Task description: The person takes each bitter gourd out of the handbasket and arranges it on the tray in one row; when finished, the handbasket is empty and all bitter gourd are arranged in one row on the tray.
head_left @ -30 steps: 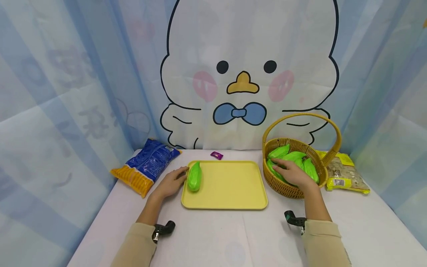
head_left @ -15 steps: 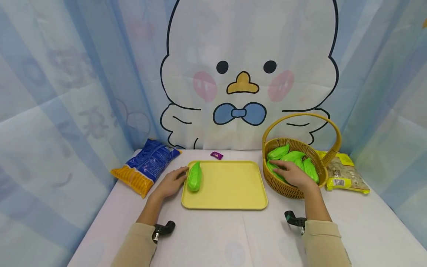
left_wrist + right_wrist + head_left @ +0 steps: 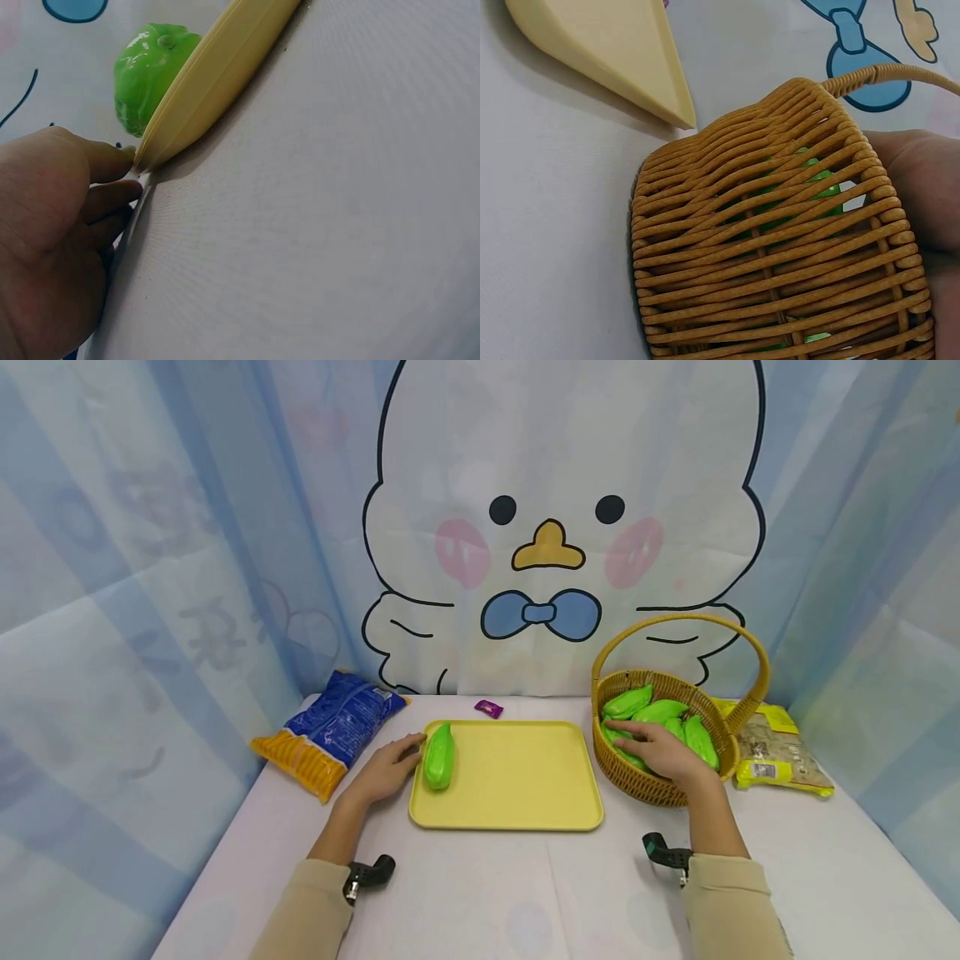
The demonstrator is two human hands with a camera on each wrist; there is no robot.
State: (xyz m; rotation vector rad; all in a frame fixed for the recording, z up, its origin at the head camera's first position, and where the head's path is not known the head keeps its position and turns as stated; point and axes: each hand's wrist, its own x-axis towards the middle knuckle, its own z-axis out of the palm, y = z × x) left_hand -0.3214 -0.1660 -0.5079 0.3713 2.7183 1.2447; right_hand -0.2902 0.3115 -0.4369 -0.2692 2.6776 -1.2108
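A glossy green, ribbed, tapering fruit (image 3: 438,758) lies along the left end of the yellow tray (image 3: 517,777). At that tray's left rim rests my left hand (image 3: 387,770); in the left wrist view its thumb and fingertips touch the rim. My right hand (image 3: 667,753) reaches over the near rim of a wicker basket (image 3: 641,787), index finger extended and thumb apart. Beneath it are several similar green fruits (image 3: 660,712), and its fingers touch one at the left. In the right wrist view the basket wall hides the fingers.
Left of the tray lies a blue and orange bag (image 3: 333,731). A small purple wrapped candy (image 3: 489,708) is behind the tray. Beyond the basket, at right, sits a yellow and clear packet (image 3: 783,747). The basket's tall handle (image 3: 682,617) arches above it.
My right fingers have shifted very slightly among the fruits in the basket. The left hand and the tray hold their places; the view has moved a trifle.
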